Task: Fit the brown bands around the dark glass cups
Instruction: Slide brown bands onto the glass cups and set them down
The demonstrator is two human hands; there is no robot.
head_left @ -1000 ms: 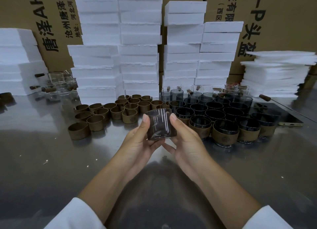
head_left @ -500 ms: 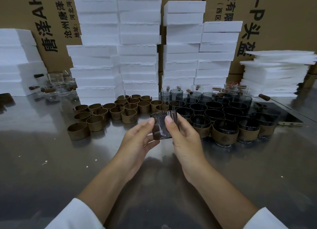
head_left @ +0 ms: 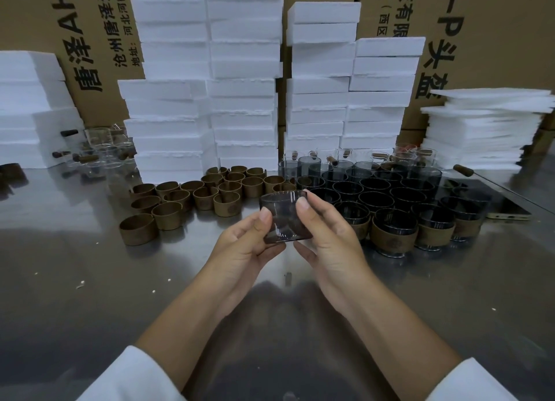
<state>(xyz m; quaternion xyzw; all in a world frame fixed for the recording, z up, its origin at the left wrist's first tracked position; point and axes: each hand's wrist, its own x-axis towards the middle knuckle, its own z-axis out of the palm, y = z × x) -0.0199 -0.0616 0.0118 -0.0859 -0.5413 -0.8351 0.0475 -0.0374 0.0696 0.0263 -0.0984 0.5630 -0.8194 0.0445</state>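
I hold one dark glass cup (head_left: 282, 217) above the steel table, between both hands. My left hand (head_left: 249, 244) grips its left side, thumb on the front wall. My right hand (head_left: 324, 241) grips the right side, thumb near the rim. A brown patch shows through the glass; whether it is a band I cannot tell. Several loose brown bands (head_left: 192, 196) lie at the left. Several dark cups (head_left: 375, 190) stand at the right, the front ones wearing brown bands (head_left: 393, 238).
White foam blocks (head_left: 207, 100) are stacked behind the bands and cups, with cardboard boxes (head_left: 480, 25) behind them. Clear glass cups (head_left: 102, 154) stand at the far left. A flat phone-like device (head_left: 495, 208) lies at the right. The steel table (head_left: 90, 295) spreads in front.
The cup has been turned in my hands and lifted slightly away from me; my thumbs shifted along its wall. Everything on the table stays as it was.
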